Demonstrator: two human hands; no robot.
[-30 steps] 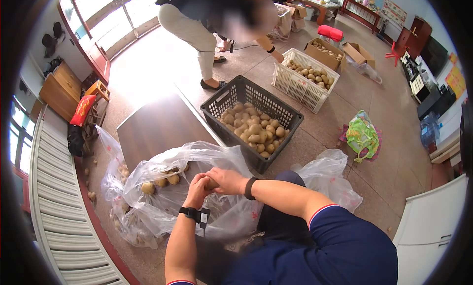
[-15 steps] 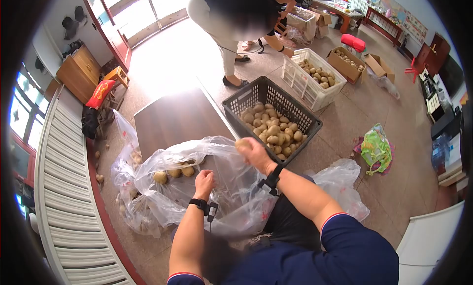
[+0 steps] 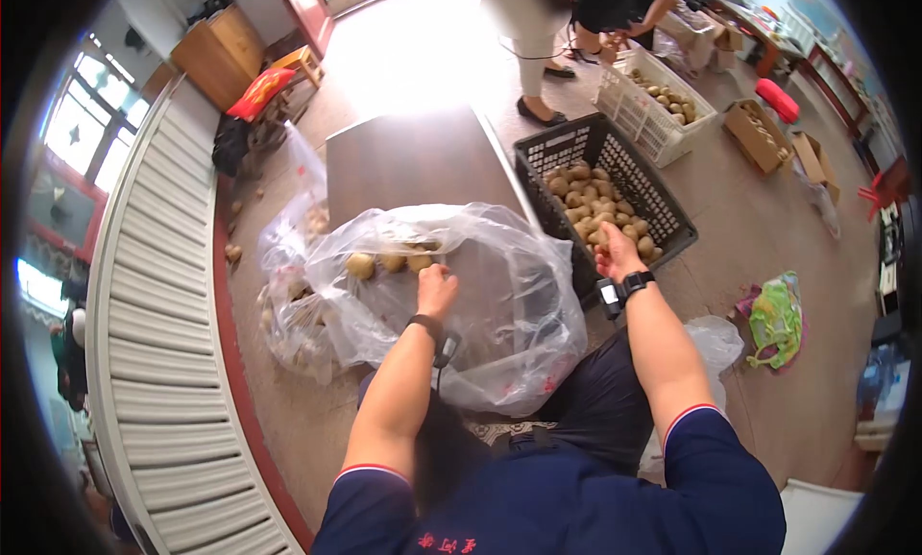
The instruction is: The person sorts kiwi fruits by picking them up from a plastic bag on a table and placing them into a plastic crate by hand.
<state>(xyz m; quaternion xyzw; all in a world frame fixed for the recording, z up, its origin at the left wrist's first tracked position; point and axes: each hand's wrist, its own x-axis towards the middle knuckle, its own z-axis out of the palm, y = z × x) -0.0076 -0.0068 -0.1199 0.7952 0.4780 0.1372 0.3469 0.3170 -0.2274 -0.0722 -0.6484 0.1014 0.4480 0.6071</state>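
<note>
In the head view, the black, slatted plastic crate (image 3: 557,150) right of centre holds a broad heap of round, tan-brown pieces of produce (image 3: 586,195); the heap lies below the rim, so the crate looks well stocked but not full. The right hand (image 3: 619,255) is over the crate's near end, fingers bent above the heap; whether it grasps a piece or has released one, I cannot tell.

Left of centre, the large, clear plastic bag (image 3: 509,363) lies spread across the near end of the dark brown, flat panel (image 3: 413,166). A short row of loose tan-brown pieces (image 3: 360,266) shows at its upper part, apparently the few left there. The left hand (image 3: 437,291) is curled just beside the right end of this row; I cannot tell whether it is clenched on anything.

At centre left, the crumpled, see-through bundle (image 3: 288,325) seems to hold more pieces, by my judgement a portion not yet dealt with. Toward the upper right, the white, slatted plastic crate (image 3: 629,123) also contains produce, with other people standing beyond it.
</note>
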